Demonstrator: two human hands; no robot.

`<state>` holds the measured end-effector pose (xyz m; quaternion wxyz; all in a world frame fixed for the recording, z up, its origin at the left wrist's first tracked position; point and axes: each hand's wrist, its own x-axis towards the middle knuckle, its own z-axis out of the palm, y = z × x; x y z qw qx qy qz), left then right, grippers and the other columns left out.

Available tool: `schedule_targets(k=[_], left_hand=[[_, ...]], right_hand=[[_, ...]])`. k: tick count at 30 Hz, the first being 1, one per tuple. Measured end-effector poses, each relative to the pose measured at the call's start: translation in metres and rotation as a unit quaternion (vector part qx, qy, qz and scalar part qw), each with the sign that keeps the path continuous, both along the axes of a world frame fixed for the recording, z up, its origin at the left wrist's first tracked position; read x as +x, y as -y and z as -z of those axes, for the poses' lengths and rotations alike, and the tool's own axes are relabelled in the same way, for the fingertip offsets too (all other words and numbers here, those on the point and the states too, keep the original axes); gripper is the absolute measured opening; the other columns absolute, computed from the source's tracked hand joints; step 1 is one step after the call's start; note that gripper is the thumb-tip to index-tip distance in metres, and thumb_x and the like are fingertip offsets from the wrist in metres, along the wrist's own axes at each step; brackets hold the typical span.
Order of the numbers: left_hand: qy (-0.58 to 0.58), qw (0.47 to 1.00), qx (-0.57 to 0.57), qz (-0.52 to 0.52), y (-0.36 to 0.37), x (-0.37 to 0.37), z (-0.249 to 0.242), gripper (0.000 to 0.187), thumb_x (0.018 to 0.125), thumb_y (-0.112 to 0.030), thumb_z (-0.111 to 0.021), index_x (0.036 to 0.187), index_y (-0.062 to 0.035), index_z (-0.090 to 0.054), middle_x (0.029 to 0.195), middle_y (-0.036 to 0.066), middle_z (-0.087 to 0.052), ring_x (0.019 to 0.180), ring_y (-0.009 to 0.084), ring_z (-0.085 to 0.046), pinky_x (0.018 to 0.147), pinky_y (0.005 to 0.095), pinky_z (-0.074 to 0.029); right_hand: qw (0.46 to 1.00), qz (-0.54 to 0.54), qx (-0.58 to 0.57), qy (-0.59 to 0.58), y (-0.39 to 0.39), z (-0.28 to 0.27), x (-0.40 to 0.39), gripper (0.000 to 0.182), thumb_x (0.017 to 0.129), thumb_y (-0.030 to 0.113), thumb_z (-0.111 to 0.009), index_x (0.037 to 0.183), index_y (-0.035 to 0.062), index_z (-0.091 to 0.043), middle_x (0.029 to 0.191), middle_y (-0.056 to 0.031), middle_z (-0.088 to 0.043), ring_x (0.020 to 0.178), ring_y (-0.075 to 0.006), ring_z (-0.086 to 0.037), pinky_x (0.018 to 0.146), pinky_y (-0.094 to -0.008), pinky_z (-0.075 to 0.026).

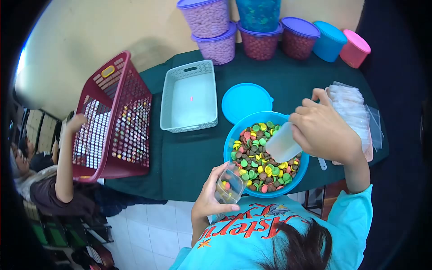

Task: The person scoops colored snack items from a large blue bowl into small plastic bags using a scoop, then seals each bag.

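Note:
My left hand (207, 194) is wrapped round a small clear plastic container (231, 182), tilted beside the near-left rim of a round blue tub (305, 168). A few coloured pieces sit inside the container. Small cup-shaped candies (256, 157) in brown, green, yellow and coral fill much of the tub. Above its right side, my right hand (327, 128) grips a translucent white cup (283, 145), tipped with its lower end down at the candies. My fingers and the cup's wall hide whatever is in it.
A blue lid (246, 102) lies behind the tub, left of clear plastic bags (348, 105). Further left are a pale grey basket (211, 101) and a tall maroon basket (118, 112); another person's hand (77, 121) is at the latter. Several lidded tubs (300, 40) line the wall.

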<state>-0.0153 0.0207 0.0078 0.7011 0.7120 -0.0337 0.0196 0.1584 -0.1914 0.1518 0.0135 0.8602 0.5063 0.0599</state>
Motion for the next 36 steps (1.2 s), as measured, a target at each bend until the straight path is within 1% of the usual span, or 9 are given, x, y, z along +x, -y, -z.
schedule_targets(k=[3, 7, 11, 14, 17, 22, 25, 30, 36], left_hand=[[-0.003, 0.999, -0.005, 0.041, -0.013, 0.006, 0.004, 0.104, 0.047, -0.029, -0.084, 0.131, -0.0031, -0.028, 0.123, 0.016, -0.040, 0.117, 0.0284, -0.040, 0.096, 0.0376, -0.032], [0.002, 0.993, 0.025, 0.115, -0.026, 0.018, 0.001, 0.103, 0.046, -0.030, -0.084, 0.130, -0.0038, -0.031, 0.122, 0.015, -0.042, 0.113, 0.0274, -0.042, 0.093, 0.0363, -0.034], [0.001, 0.987, 0.063, 0.145, -0.033, 0.025, -0.003, 0.101, 0.046, -0.033, -0.084, 0.128, -0.0036, -0.033, 0.121, 0.015, -0.042, 0.112, 0.0275, -0.043, 0.094, 0.0358, -0.033], [0.008, 0.983, 0.100, 0.157, -0.035, 0.026, -0.004, 0.099, 0.047, -0.034, -0.083, 0.127, -0.0033, -0.034, 0.120, 0.016, -0.043, 0.111, 0.0285, -0.044, 0.094, 0.0361, -0.033], [0.004, 0.981, 0.110, 0.160, -0.035, 0.026, -0.005, 0.099, 0.047, -0.035, -0.083, 0.127, -0.0033, -0.035, 0.119, 0.016, -0.043, 0.112, 0.0292, -0.043, 0.094, 0.0365, -0.033], [-0.005, 0.980, 0.141, 0.141, -0.031, 0.023, -0.007, 0.100, 0.047, -0.038, -0.082, 0.127, -0.0031, -0.035, 0.119, 0.017, -0.042, 0.112, 0.0308, -0.043, 0.094, 0.0375, -0.033], [-0.030, 0.979, 0.167, 0.111, -0.025, 0.018, -0.012, 0.100, 0.047, -0.039, -0.082, 0.126, -0.0027, -0.034, 0.119, 0.018, -0.042, 0.112, 0.0313, -0.043, 0.093, 0.0382, -0.034], [-0.030, 0.986, 0.152, 0.053, -0.017, 0.007, -0.012, 0.099, 0.048, -0.041, -0.082, 0.126, -0.0025, -0.034, 0.119, 0.018, -0.042, 0.112, 0.0314, -0.043, 0.093, 0.0384, -0.035], [-0.037, 0.989, 0.139, -0.025, -0.003, -0.003, -0.014, 0.098, 0.049, -0.041, -0.081, 0.127, -0.0023, -0.034, 0.120, 0.017, -0.041, 0.113, 0.0314, -0.042, 0.093, 0.0385, -0.034]], right_hand=[[0.996, 0.063, -0.044, -0.053, 0.022, 0.017, 0.003, 0.013, 0.070, 0.011, -0.052, 0.062, 0.0027, -0.059, 0.064, -0.0104, -0.058, 0.070, -0.0237, -0.055, 0.080, -0.0367, -0.032], [0.989, 0.113, -0.048, -0.080, 0.043, 0.038, -0.009, 0.013, 0.071, 0.010, -0.051, 0.065, 0.0016, -0.059, 0.066, -0.0116, -0.058, 0.070, -0.0244, -0.055, 0.077, -0.0369, -0.034], [0.987, 0.134, -0.023, -0.088, 0.048, 0.053, -0.032, 0.013, 0.076, 0.010, -0.051, 0.075, -0.0001, -0.059, 0.073, -0.0135, -0.060, 0.075, -0.0262, -0.057, 0.070, -0.0382, -0.038], [0.973, 0.174, -0.003, -0.152, 0.043, 0.064, -0.042, 0.014, 0.079, 0.011, -0.051, 0.082, -0.0015, -0.057, 0.076, -0.0141, -0.060, 0.078, -0.0285, -0.058, 0.066, -0.0425, -0.044], [0.966, 0.191, 0.030, -0.172, 0.034, 0.069, -0.048, 0.016, 0.076, 0.008, -0.053, 0.086, -0.0036, -0.057, 0.075, -0.0162, -0.059, 0.076, -0.0321, -0.057, 0.066, -0.0408, -0.045], [0.967, 0.125, 0.100, -0.197, 0.005, 0.097, -0.048, 0.014, 0.078, 0.009, -0.051, 0.083, -0.0035, -0.054, 0.078, -0.0176, -0.058, 0.080, -0.0312, -0.057, 0.064, -0.0425, -0.046], [0.973, 0.108, 0.095, -0.179, -0.010, 0.104, -0.039, 0.015, 0.079, 0.010, -0.049, 0.083, -0.0038, -0.054, 0.077, -0.0180, -0.058, 0.079, -0.0321, -0.057, 0.065, -0.0437, -0.045], [0.961, 0.038, 0.119, -0.246, -0.014, 0.115, -0.014, 0.020, 0.083, 0.013, -0.046, 0.080, -0.0041, -0.054, 0.077, -0.0194, -0.058, 0.077, -0.0335, -0.056, 0.069, -0.0428, -0.043], [0.953, -0.039, 0.105, -0.283, -0.014, 0.104, 0.012, 0.017, 0.080, 0.013, -0.048, 0.079, -0.0019, -0.055, 0.074, -0.0172, -0.057, 0.073, -0.0325, -0.054, 0.069, -0.0419, -0.040]])
